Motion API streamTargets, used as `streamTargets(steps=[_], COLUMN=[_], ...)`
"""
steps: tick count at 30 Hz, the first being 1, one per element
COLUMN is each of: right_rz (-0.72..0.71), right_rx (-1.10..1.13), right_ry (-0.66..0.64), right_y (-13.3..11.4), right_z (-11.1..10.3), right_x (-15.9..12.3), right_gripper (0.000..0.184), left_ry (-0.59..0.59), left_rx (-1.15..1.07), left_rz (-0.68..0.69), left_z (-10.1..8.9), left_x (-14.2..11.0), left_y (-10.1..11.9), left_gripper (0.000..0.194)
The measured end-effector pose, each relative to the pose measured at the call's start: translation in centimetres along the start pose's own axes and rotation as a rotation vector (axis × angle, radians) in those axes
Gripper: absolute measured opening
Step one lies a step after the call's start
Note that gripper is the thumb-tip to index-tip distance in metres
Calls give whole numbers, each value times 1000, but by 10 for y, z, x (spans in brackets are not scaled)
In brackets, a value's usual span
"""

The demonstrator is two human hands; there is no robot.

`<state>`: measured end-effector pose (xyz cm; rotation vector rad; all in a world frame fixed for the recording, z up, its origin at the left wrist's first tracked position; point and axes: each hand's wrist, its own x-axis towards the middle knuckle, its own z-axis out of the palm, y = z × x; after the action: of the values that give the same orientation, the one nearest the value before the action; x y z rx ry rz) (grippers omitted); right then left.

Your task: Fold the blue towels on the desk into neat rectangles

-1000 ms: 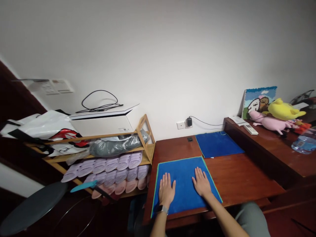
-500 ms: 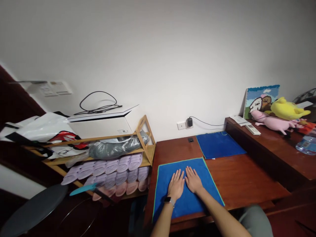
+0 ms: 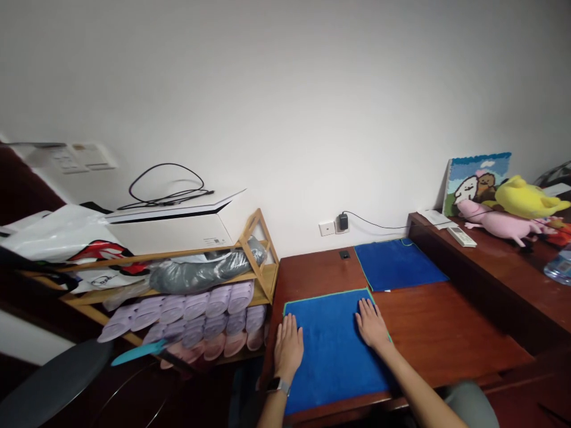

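- Lying on one wooden desk (image 3: 446, 327): two blue cloths (image 3: 399, 263);
- one left hand (image 3: 288, 352), one right hand (image 3: 373, 327): palms down, fingers straight, flattened along opposite sides of nearer cloth (image 3: 334, 362)

2 hands (image 3: 288, 349) (image 3: 373, 326), 2 blue cloths (image 3: 332, 351) (image 3: 400, 263), 1 wristwatch (image 3: 277, 385), 1 wooden rack (image 3: 266, 278), 1 white box (image 3: 167, 236), 1 wall plug (image 3: 343, 222), 1 remote control (image 3: 463, 237), 1 picture (image 3: 468, 166) with 2 dogs (image 3: 466, 190) (image 3: 486, 184), 1 pink plush toy (image 3: 499, 224), 1 yellow plush toy (image 3: 530, 199) and 1 plastic bottle (image 3: 560, 267) can be counted.
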<state>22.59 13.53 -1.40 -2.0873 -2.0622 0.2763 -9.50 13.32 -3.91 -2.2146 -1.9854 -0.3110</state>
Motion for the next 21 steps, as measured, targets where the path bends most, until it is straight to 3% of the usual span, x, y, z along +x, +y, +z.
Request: streamTargets(steps=[5, 8, 11, 16, 21], right_rz=[-197, -271, -229, 12, 43], right_rx=[111, 127, 88, -13, -9], right_ry=[-30, -94, -59, -5, 6], right_y=[-58, -72, -54, 2, 20], right_z=[-6, 3, 12, 10, 10], right_x=[27, 37, 41, 47, 51], right_gripper=[65, 66, 68, 71, 72], left_ry=[-44, -104, -85, -52, -59], left_rx=[-135, -144, -109, -1, 16], left_rz=[275, 284, 181, -55, -78], left_z=[-13, -3, 12, 20, 19], left_x=[46, 59, 61, 61, 62], left_y=[65, 84, 71, 15, -8], left_gripper=[57, 57, 58, 62, 66])
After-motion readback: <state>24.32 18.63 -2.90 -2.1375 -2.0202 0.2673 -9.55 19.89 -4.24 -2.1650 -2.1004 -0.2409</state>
